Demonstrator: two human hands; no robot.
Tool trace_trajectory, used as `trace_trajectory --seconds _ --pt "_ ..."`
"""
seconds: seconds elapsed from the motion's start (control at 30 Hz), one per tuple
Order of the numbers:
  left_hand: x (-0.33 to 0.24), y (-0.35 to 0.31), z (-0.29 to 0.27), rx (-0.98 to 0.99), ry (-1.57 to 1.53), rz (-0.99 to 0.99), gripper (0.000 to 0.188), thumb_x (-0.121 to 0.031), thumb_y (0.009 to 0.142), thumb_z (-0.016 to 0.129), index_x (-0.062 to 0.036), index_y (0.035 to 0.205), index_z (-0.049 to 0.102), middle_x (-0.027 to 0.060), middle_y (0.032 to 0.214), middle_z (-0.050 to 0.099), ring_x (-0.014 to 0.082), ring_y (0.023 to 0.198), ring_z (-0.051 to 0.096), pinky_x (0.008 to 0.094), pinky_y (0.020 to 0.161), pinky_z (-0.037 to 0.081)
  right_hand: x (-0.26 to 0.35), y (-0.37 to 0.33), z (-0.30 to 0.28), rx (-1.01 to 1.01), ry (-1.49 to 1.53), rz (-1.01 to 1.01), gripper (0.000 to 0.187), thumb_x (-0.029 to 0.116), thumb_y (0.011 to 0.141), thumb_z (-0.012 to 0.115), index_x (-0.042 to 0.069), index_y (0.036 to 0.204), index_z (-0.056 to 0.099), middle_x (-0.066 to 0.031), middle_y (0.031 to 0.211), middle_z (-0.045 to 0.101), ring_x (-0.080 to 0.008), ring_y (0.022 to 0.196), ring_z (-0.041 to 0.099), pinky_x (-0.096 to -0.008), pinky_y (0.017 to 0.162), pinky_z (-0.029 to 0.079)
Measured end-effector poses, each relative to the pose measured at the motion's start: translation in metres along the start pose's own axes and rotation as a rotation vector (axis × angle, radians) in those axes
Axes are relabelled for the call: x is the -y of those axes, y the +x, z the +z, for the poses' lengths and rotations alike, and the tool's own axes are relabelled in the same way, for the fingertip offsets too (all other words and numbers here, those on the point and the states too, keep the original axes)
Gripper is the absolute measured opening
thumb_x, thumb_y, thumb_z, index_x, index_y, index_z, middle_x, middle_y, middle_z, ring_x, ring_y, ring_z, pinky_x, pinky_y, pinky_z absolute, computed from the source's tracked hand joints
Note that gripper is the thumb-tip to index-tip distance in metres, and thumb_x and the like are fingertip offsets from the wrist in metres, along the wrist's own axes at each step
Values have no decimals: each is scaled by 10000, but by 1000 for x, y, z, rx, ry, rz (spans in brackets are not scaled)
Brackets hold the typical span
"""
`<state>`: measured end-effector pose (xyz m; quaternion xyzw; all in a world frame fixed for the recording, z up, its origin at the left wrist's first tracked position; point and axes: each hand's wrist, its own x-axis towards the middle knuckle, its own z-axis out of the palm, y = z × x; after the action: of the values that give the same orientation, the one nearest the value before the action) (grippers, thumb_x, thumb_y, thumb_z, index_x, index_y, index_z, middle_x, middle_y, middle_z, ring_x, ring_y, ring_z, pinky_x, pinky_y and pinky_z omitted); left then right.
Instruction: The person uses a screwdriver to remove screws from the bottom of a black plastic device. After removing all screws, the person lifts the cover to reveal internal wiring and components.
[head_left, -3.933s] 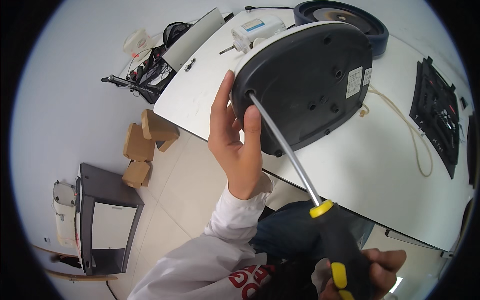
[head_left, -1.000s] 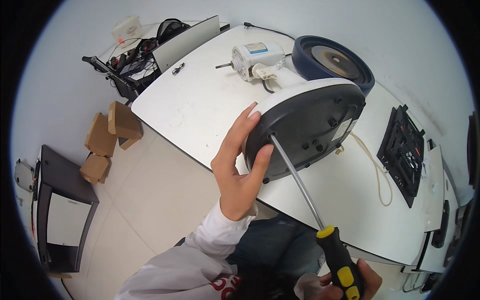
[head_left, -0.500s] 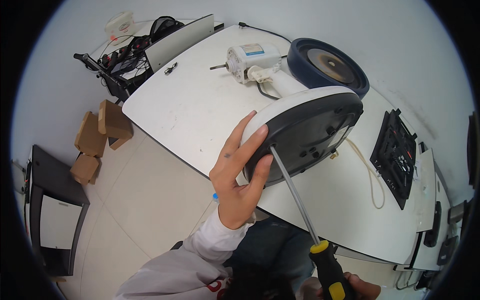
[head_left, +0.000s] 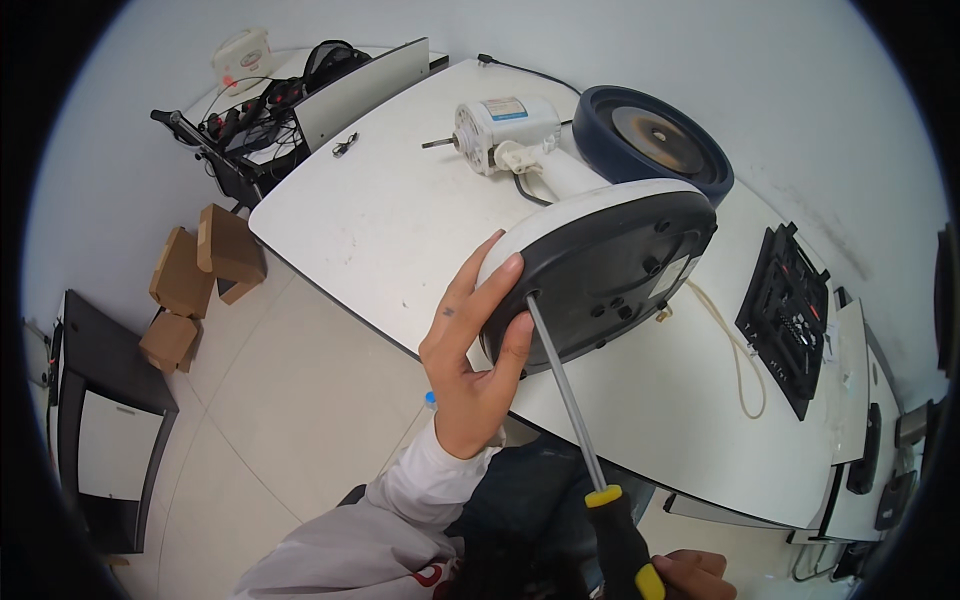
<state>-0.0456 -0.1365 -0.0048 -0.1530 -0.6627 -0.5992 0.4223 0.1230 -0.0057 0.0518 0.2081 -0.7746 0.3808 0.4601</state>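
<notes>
The screwdriver [head_left: 618,535] has swung leftward, its tip seemingly still engaged in the fan base [head_left: 580,275] tilted above the table [head_left: 690,440], left hand [head_left: 470,365] pinching its rim, right hand [head_left: 694,575] too cropped to tell its grip.

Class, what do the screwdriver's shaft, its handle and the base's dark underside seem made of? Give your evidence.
Shaft: metal, probably steel; smooth and silvery with a bright streak.
Handle: likely plastic, perhaps rubber-coated; dull black with yellow parts.
Underside: probably moulded plastic; satin black with round, recessed openings.
</notes>
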Motion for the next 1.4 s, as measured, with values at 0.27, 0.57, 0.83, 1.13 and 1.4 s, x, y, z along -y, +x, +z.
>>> trace_trajectory --seconds 0.27,0.57,0.83,1.13,1.4 --pt "-3 -2 -4 17 -43 -61 386 -25 771 599 -62 1154 578 233 1224 506 322 1071 545 339 869 443 -3 -18 -10 14 159 301 601 419 801 638 -37 1113 402 -241 785 573 -226 623 565 -282 579 469" --pt "-3 -3 -7 13 -68 -105 374 -20 781 590 -54 1153 575 223 1224 509 312 1074 543 339 872 439 5 -2 -37 330 -327 195 330 284 858 593 47 1078 528 -187 998 513 -262 808 528 -349 663 439" --pt "-7 -1 -7 37 -87 -107 370 -52 790 612 -64 1157 575 226 1223 509 334 1074 543 345 876 434 3 6 -30 287 -290 118 540 375 854 569 18 1224 407 -225 988 514 -269 806 515 -362 674 428" --pt "-4 -3 -9 16 -86 -84 372 -30 776 612 -63 1146 587 217 1236 503 328 1072 547 339 876 434 15 12 -22 217 -427 277 189 207 900 523 63 921 644 -162 929 564 -282 773 531 -357 673 430" --pt "-9 -6 -15 83 -45 -43 511 -72 787 585 -66 1279 449 213 1356 364 321 1221 402 378 971 346 16 17 -29 348 -661 -36 81 142 712 708 208 752 683 -83 996 533 -240 822 479 -344 695 388"
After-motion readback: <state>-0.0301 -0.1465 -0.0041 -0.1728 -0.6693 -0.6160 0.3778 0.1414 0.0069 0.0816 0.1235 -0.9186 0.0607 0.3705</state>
